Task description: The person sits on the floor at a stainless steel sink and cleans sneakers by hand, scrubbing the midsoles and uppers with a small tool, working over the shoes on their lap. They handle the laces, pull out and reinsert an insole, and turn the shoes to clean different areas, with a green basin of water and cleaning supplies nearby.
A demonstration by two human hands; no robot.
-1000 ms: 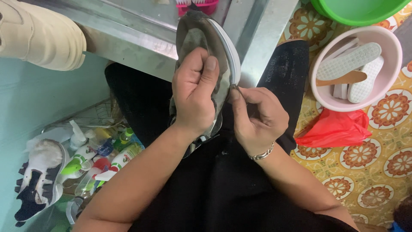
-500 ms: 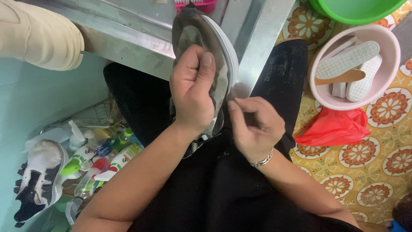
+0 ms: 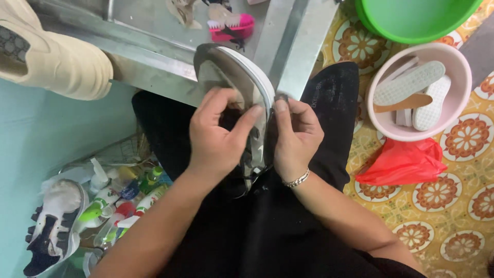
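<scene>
I hold a grey shoe with a white sole rim on its side over my lap, toe pointing away. My left hand wraps over the shoe's opening, fingers curled on its upper. My right hand, with a metal bracelet at the wrist, grips the shoe's sole edge, thumb and forefinger pinched near the rim. I cannot tell whether something small is pinched between those fingers. My black trousers fill the view below the hands.
A metal bench edge runs ahead, with a pink brush and a beige shoe. A pink basin holds white insoles; a green basin and red bag lie right. Bottles and a sneaker lie left.
My right hand has moved up from the shoe's side to its sole rim. The left hand has slid lower over the opening, baring more of the toe. The view has shifted.
</scene>
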